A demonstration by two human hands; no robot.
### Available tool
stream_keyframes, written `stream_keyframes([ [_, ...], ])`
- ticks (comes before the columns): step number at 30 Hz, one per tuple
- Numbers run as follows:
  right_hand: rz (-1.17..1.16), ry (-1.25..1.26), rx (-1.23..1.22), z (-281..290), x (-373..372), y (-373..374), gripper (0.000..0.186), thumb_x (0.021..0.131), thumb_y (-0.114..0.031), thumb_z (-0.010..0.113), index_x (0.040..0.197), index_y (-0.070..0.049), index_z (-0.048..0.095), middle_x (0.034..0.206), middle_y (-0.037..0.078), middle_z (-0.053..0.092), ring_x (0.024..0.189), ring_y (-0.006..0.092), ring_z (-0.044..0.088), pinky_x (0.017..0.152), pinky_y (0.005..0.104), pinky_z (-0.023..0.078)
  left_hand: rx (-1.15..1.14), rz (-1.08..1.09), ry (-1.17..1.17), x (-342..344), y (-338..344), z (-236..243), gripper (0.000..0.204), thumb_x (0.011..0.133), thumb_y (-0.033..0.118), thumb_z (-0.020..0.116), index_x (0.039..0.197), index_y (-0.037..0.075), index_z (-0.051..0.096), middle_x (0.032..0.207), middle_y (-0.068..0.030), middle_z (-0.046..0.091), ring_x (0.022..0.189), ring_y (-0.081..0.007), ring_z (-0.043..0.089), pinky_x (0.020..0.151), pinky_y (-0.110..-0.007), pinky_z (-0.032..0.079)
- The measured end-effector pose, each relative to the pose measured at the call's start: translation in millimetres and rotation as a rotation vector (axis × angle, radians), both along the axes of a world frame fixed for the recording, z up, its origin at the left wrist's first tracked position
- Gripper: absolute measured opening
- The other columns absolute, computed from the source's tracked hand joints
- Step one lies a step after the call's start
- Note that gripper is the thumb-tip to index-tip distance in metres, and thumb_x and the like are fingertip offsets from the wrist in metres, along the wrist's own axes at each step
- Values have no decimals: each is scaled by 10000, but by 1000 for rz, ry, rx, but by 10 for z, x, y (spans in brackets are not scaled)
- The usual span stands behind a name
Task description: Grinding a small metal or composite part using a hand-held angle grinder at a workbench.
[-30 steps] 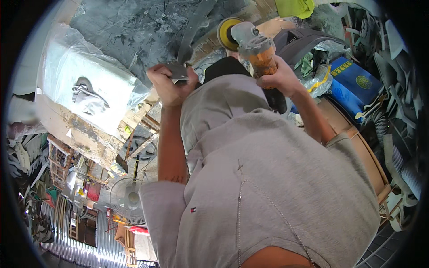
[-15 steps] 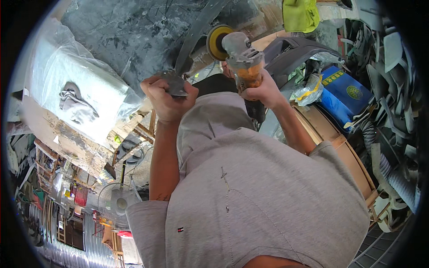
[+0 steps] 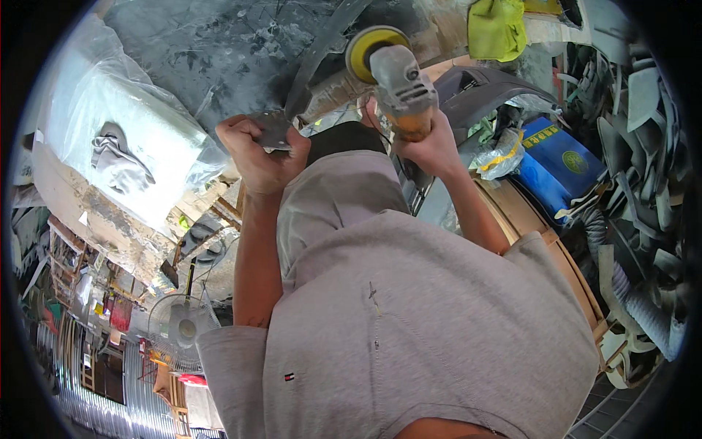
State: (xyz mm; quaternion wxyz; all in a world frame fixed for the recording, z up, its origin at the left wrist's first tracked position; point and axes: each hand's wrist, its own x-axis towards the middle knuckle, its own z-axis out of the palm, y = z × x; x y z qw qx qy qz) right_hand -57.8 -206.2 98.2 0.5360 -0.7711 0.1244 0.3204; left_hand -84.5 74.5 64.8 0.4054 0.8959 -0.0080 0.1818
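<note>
My left hand [image 3: 259,157] is closed on a flat dark grey piece [image 3: 272,129], its thumb and curled fingers gripping the edges. In my right hand [image 3: 430,146] is an angle grinder [image 3: 404,84], grey at the head and orange on the body, with my fingers wrapped round the body. The grinder's round yellow disc [image 3: 360,55] points up and to the left, apart from the grey piece. Whether the disc is spinning I cannot tell. A curved dark strip [image 3: 316,62] lies on the dusty work table [image 3: 227,51] beyond my left hand.
Left stands a plastic-covered block [image 3: 172,135] with a grey cloth [image 3: 121,161] on it. A yellow-green cloth [image 3: 497,29] hangs at the far right. Right are a blue box [image 3: 563,157], a dark moulded panel [image 3: 486,91] and piled grey parts [image 3: 643,139]. A fan [image 3: 183,329] stands lower left.
My left hand has shifted slightly left and up with the grey piece. The grinder has turned and risen a little, so its disc faces more toward me.
</note>
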Motion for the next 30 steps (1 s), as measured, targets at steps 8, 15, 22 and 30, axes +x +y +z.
stream_keyframes([
  [8, 38, -125, 29, -75, 198, 105, 368, 674, -70, 742, 1024, 5, 655, 894, 41, 692, 817, 120, 655, 763, 290, 530, -26, 23, 44, 45, -11, 51, 432, 679, 96, 705, 956, 23, 383, 931, -119, 368, 833, -254, 433, 717, -391, 411],
  [15, 10, -125, 68, -16, 260, 191, 374, 688, -29, 728, 1048, 11, 630, 908, 42, 691, 819, 126, 669, 759, 285, 548, -63, 24, 31, 23, -7, 28, 459, 652, 68, 712, 966, 24, 379, 934, -139, 376, 846, -301, 444, 715, -405, 409],
  [22, 1, -42, -25, 107, 367, 194, 357, 718, -42, 748, 1042, 33, 619, 901, 69, 691, 761, 143, 683, 697, 292, 563, -35, 21, 5, 25, -36, 63, 465, 651, 68, 707, 976, 16, 379, 935, -143, 371, 848, -299, 441, 711, -405, 412],
  [30, -86, 29, 105, 222, 342, 221, 461, 625, -59, 771, 1063, 4, 643, 959, 43, 676, 848, 144, 642, 791, 293, 517, -180, 54, 82, 51, 57, -9, 391, 681, 87, 652, 938, 28, 364, 939, -105, 362, 820, -220, 422, 725, -353, 430],
])
